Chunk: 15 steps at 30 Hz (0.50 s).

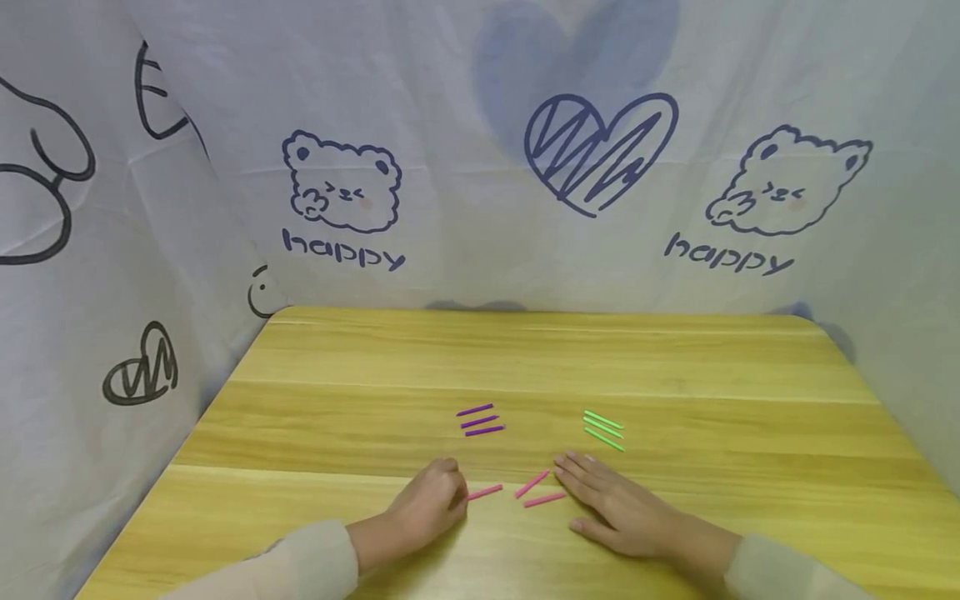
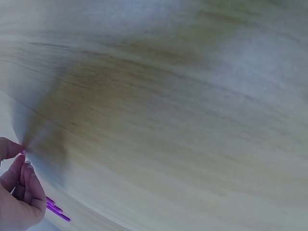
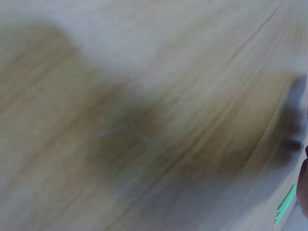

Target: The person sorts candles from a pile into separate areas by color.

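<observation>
My left hand (image 1: pixel 429 504) pinches the left end of a thin pink stick (image 1: pixel 487 492) low over the wooden table. In the left wrist view the thumb and forefinger meet at the stick's tip (image 2: pixel 23 152). My right hand (image 1: pixel 626 512) rests flat with its fingers extended, fingertips right beside two more pink sticks. One of these, an upper pink stick (image 1: pixel 532 484), slants up to the right; the lower pink stick (image 1: pixel 544 500) lies flatter. Only a sliver of the right hand (image 3: pixel 302 190) shows at the edge of the right wrist view.
Three purple sticks (image 1: pixel 480 420) lie side by side beyond the left hand. Three green sticks (image 1: pixel 603 431) lie in a similar group beyond the right hand. The wooden table (image 1: pixel 337 350) ends at a printed white cloth (image 1: pixel 465 250) behind and at the sides.
</observation>
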Available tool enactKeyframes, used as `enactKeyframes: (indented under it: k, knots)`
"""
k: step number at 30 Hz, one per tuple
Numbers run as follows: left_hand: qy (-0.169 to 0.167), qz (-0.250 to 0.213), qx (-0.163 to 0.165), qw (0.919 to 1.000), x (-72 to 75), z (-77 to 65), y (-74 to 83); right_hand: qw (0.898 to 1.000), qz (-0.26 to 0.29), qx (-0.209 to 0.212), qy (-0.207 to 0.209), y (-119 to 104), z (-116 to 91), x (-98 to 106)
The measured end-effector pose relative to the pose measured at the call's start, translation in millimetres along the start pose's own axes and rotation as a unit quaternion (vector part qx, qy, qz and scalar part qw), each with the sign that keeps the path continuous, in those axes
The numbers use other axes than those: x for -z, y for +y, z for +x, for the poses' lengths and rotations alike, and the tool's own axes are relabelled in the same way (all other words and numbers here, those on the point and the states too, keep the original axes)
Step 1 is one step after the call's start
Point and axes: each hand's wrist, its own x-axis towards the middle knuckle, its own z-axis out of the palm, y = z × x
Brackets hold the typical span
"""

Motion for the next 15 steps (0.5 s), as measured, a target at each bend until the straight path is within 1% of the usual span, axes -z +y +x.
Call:
enactKeyframes:
  k: [5,10,15]
  knots:
    - [0.002,-0.004,-0.009,0.9999,1.7,-3.5,-1.0,1.000,0.006,-0.001,-0.009,0.4,4.4,0.0]
    - [-0.002,-0.019,-0.011,0.9998,4.0,-7.8,0.5,1.000,0.013,-0.007,-0.018,0.9,6.3,0.1]
    - [-0.001,-0.015,-0.013,0.9998,5.3,-9.8,1.1,1.000,0.012,-0.005,-0.021,1.3,7.5,-0.1]
